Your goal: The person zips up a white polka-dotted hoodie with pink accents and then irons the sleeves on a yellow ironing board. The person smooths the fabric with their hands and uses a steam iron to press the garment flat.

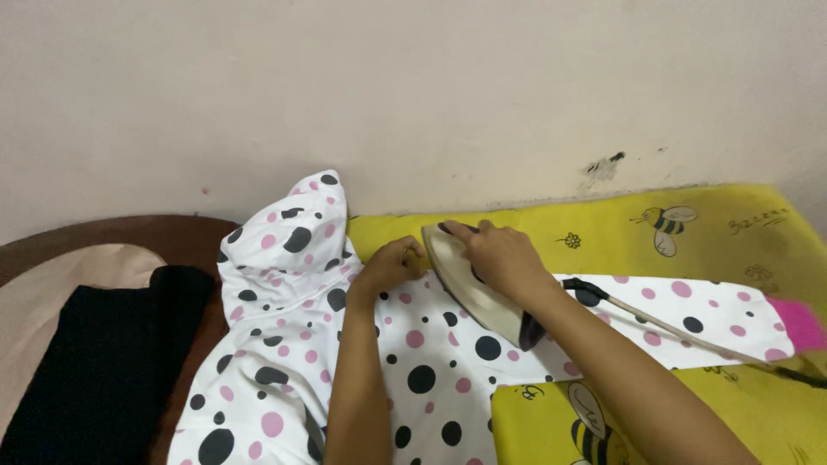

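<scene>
A yellow sheet printed with bees and small flowers covered the surface on the right. At the left lay a folded black cloth on a beige cushion, with a brown cover behind it. A cream wall rose behind, showing a dark scuff low down.

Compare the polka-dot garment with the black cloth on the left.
The polka-dot garment is white with pink and black dots; the black cloth is plain. The garment lies spread on the yellow sheet beneath the iron and both hands; the black cloth lies apart, untouched. Both are fabric, lying flat.
</scene>
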